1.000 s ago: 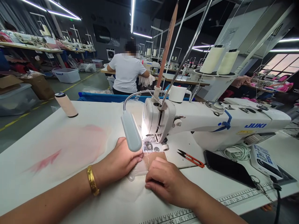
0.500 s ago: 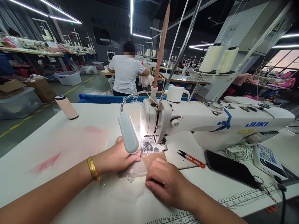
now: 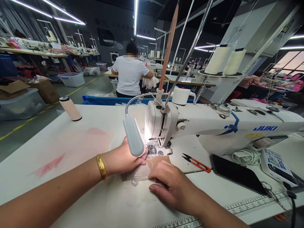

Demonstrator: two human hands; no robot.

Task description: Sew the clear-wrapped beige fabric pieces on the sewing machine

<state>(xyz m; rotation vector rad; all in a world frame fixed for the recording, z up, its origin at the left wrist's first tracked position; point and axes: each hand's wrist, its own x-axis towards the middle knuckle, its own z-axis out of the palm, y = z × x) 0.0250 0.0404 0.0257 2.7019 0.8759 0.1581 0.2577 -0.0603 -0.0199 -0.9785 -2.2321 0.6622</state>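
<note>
Sewing machine point(image 3: 209, 122) reads "JUKI"; numbered scale point(image 3: 251, 203) marks desk point(image 3: 95, 204); strip lights point(image 3: 136, 17) overhead. Left hand point(image 3: 128, 160): grasp cannot be told. Right hand point(image 3: 174, 186): fingers point(image 3: 156, 189) parted, touching sheer material point(image 3: 136, 174).

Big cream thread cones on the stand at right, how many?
2, side by side: the left cone and the right cone, both on the stand beyond the sewing machine. Any directly behind them would be hidden.

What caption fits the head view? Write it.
Left hand and right hand by translucent material at a sewing machine, orange-handled snips nearby.
</note>
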